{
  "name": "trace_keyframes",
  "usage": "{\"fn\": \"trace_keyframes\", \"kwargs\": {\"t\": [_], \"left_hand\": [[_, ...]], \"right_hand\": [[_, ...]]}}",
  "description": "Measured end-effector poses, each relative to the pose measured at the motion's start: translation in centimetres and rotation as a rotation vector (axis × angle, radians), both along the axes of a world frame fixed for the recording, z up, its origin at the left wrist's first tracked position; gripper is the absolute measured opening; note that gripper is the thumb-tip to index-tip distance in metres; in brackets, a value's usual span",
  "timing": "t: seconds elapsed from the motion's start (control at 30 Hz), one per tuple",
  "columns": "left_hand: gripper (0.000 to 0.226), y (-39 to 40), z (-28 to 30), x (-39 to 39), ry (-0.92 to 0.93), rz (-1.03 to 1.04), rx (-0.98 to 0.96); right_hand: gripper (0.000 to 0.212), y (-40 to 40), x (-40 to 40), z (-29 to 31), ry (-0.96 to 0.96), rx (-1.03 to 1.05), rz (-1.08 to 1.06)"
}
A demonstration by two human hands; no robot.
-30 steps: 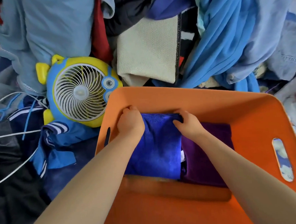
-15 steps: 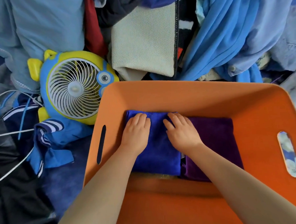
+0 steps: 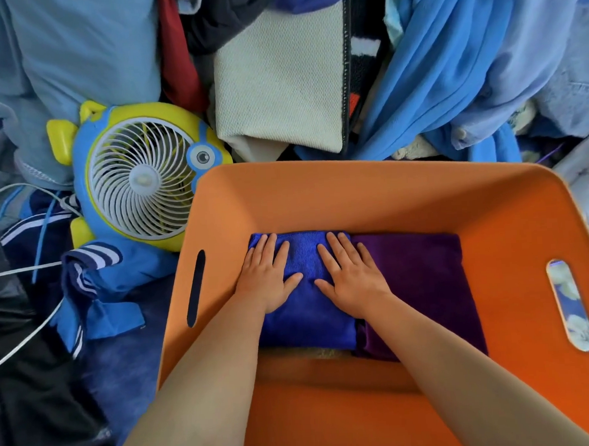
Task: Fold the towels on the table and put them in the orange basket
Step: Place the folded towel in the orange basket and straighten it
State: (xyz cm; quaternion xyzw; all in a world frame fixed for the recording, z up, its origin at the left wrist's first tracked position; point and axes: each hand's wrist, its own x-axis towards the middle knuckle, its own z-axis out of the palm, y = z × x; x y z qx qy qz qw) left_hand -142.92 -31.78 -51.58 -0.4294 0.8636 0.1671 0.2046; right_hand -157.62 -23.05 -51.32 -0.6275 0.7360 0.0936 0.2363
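Both hands now lie flat with fingers spread, where a second ago they gripped the far edge: left hand (image 3: pixel 267 280) and right hand (image 3: pixel 350 278) press the folded blue towel (image 3: pixel 306 319) inside the orange basket (image 3: pixel 370 195), touching a purple towel (image 3: pixel 422 284); beyond stands a fan (image 3: pixel 140 178).

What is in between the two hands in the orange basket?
Only the folded blue towel. The head view shows the left hand and right hand lying flat on it, with a bare strip of towel between them.
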Motion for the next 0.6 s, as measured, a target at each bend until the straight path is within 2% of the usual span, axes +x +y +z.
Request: {"fn": "trace_keyframes", "kwargs": {"t": [0.13,0.23,0.47,0.6], "left_hand": [[0.064,0.1,3.2,0.0,0.0,-0.011,0.003],[0.058,0.5,7.2,0.1,0.026,-0.047,-0.068],[0.032,4.5,22.0,-0.6,0.069,-0.145,-0.316],[0.031,9.6,30.7,0.0,0.094,-0.142,-0.418]], "right_hand": [[0.063,0.7,0.1,2.9,-0.023,0.015,-0.005],[0.059,1.5,-0.1,6.6,-0.069,-0.009,-0.046],[0.048,5.6,-0.4,20.8,-0.066,-0.276,-0.068],[0.048,10.3,0.2,29.7,-0.057,-0.442,-0.032]]}}
